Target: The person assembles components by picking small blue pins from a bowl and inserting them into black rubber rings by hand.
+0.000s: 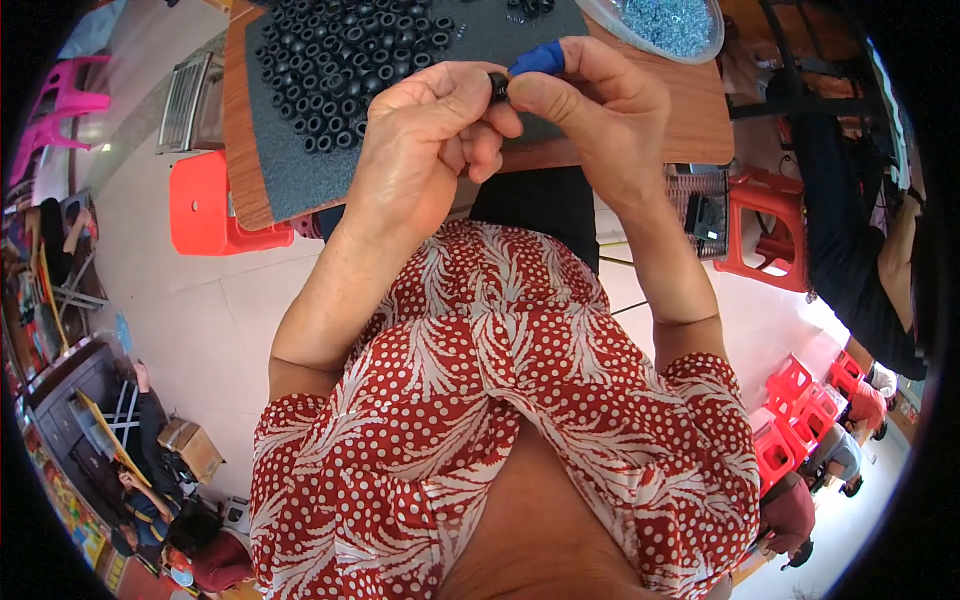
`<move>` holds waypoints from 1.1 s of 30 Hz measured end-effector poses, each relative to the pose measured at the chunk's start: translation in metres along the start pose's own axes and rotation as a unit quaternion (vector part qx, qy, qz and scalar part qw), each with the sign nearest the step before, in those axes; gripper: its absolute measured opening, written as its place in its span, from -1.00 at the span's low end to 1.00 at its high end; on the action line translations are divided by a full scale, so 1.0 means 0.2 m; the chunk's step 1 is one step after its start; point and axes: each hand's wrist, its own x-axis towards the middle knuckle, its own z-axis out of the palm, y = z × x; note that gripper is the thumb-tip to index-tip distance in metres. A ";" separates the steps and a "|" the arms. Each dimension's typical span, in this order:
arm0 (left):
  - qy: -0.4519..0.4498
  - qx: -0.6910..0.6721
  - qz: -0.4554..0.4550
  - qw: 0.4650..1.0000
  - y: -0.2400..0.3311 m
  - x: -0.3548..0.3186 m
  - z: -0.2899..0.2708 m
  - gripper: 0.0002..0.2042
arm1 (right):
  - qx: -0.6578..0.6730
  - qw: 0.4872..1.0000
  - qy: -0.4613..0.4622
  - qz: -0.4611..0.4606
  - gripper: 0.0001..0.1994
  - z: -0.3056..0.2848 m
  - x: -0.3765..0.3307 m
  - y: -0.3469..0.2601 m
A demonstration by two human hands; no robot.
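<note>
My left hand (425, 140) and my right hand (600, 110) meet above the near edge of a wooden table (700, 120). Between their fingertips they pinch a small black rubber ring (498, 86). My right index finger wears a blue finger cover (538, 58). Beyond the hands, a pile of several black rubber rings (345, 60) lies on a dark grey mat (290, 170). A clear dish of small blue-grey metal parts (665, 25) stands at the far right of the table.
A red plastic stool (210, 210) stands left of the table and another red stool (765, 225) at the right. A person in dark clothes (860, 250) stands at the right. Other people sit low at the left and right edges. A pink chair (60, 110) is far left.
</note>
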 end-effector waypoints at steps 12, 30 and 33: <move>0.015 -0.060 -0.003 0.998 -0.07 -0.03 0.03 -0.81 | -0.127 0.991 0.002 0.029 -0.81 -0.02 0.01 0.01; -0.011 -0.003 0.014 1.000 -0.09 0.00 -0.05 -0.80 | -0.299 0.950 -0.038 -0.085 -0.85 -0.12 0.18 0.01; -0.007 0.007 0.001 1.000 -0.13 0.02 -0.07 -0.77 | -0.442 0.872 -0.021 -0.211 -0.88 -0.16 0.43 0.06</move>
